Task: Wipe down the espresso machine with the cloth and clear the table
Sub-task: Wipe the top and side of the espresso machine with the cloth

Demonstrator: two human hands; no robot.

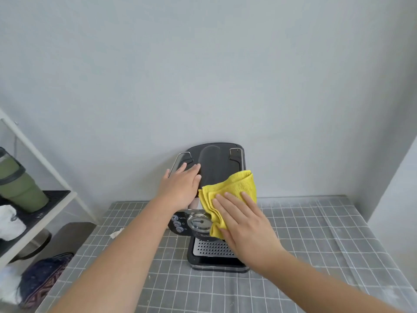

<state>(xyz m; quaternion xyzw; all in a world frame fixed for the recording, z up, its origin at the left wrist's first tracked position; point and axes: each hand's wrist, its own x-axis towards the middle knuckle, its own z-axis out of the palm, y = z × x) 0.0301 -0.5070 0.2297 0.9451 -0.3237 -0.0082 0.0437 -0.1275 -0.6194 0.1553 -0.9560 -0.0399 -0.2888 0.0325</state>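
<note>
A black espresso machine with a round gauge and a perforated drip tray stands on the grey gridded table against the wall. My left hand lies flat on the left side of the machine's top, fingers spread, holding nothing. My right hand presses a folded yellow cloth flat against the machine's front right, palm down with fingers extended. The cloth covers part of the machine's top edge and front panel.
A small white scrap of paper lies on the table left of the machine. At the left stands a white rack holding a green tumbler and white cloth. A dark patterned bag lies below it.
</note>
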